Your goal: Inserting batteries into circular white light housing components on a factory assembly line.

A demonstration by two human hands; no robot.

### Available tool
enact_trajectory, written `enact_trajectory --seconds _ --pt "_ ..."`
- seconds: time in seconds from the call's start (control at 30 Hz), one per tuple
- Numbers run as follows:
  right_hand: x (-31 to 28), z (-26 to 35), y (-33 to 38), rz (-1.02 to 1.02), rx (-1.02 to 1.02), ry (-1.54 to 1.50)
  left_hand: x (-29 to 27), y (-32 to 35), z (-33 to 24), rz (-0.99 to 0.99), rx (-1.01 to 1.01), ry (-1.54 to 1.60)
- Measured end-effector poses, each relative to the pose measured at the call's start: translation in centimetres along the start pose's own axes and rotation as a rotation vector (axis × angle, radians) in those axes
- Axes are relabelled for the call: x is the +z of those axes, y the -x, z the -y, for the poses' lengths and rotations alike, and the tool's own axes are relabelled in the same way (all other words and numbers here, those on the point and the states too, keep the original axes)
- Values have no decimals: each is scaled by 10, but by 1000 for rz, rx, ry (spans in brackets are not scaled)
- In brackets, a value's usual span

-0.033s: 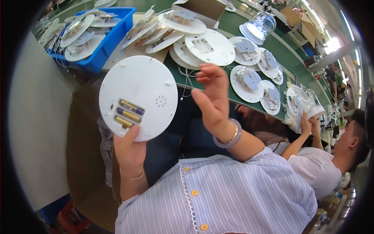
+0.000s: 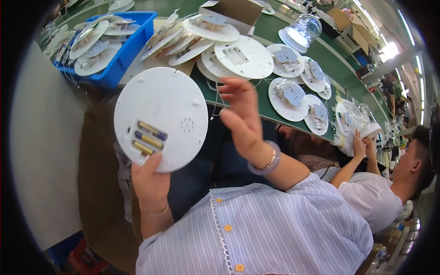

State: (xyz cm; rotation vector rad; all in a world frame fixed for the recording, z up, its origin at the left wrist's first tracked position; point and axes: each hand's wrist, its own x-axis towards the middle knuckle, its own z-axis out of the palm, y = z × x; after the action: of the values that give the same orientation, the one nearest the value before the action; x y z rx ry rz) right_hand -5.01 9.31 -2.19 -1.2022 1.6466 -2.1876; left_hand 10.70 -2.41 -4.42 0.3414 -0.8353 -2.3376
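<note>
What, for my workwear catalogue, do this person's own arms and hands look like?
The left hand and right hand are ungloved. The right wears a thick pale lilac bangle and a thin golden one; the left, a thin pale band. Striped blue-and-white sleeves leave forearms bare.

There were three cylindrical batteries (image 2: 149, 139), one hand-held white disc (image 2: 160, 98), one disc-filled blue bin (image 2: 114, 75), one lilac bangle (image 2: 277, 156) and three yellow shirt buttons (image 2: 228, 228).
</note>
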Motion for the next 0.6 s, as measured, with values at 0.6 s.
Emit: enact_trajectory --seconds 0.6 --pt "26 -13 43 857 545 -643 -7 26 -19 444 168 189"
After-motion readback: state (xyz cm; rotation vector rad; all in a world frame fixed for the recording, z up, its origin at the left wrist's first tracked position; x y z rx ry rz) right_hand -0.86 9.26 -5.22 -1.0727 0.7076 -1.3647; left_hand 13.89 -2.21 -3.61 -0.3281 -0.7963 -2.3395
